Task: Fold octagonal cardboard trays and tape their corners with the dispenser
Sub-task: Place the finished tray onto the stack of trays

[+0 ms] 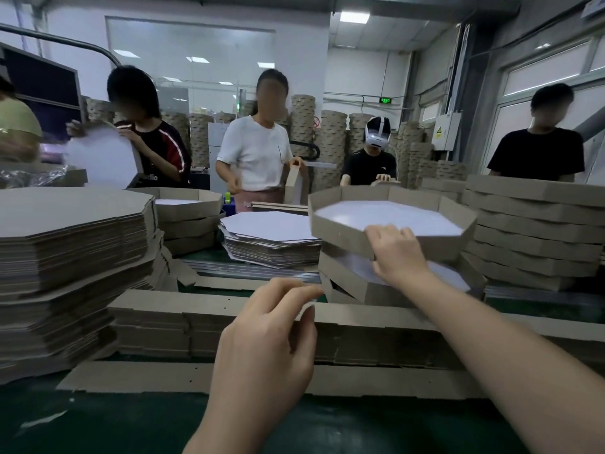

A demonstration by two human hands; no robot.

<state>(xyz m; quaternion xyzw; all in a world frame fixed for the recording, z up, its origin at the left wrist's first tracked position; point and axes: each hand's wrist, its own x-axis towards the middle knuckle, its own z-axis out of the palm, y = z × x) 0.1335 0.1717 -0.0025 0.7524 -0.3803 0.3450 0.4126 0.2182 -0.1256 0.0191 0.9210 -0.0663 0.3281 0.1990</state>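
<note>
Head view: right fingers grip near wall of tray; left fingers loosely curled, empty.

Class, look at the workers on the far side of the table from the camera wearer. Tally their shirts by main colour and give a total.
Black: 3 (red-striped shirt, headset wearer's shirt, far-right shirt)
White: 1 (white shirt)
Yellow-green: 1 (yellow-green shirt, partly cut off at the left edge)
Total: 5
</note>
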